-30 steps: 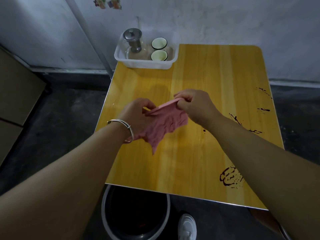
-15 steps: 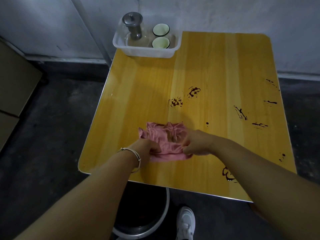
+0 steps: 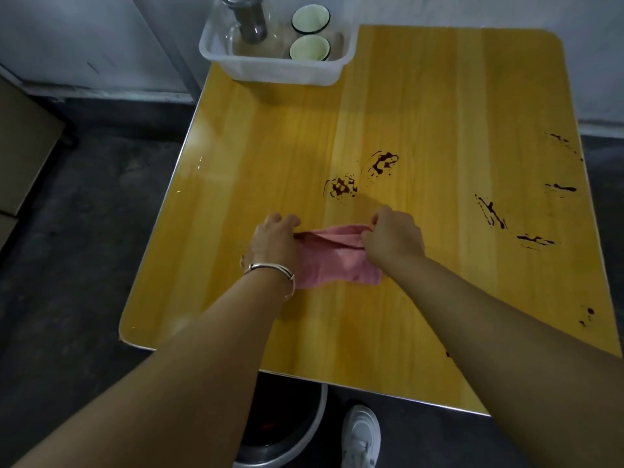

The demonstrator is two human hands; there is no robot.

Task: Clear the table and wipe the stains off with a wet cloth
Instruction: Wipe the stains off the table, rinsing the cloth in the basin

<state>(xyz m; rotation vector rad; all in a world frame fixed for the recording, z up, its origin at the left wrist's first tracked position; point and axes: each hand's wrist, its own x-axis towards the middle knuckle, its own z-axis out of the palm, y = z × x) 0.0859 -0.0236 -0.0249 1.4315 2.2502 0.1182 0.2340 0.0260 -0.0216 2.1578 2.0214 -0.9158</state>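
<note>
A pink cloth (image 3: 332, 265) lies on the yellow wooden table (image 3: 270, 157), near its middle front. My left hand (image 3: 275, 239) pinches the cloth's upper left edge and my right hand (image 3: 393, 236) pinches its upper right edge, with that edge lifted and stretched between them. Dark red stains (image 3: 361, 175) sit just beyond the cloth. More stains (image 3: 493, 214) streak the table's right side, and small spots (image 3: 587, 315) lie near the right edge.
A white plastic tub (image 3: 280, 67) at the table's far left corner holds a glass pot with a metal lid (image 3: 250, 21) and two green cups (image 3: 310, 49). A bucket (image 3: 287, 444) and a white shoe (image 3: 361, 437) are on the dark floor below the front edge.
The cloth came down from mid-air onto the table. Both hands shifted to its far edge and now stretch it out flatter. The camera has moved closer.
</note>
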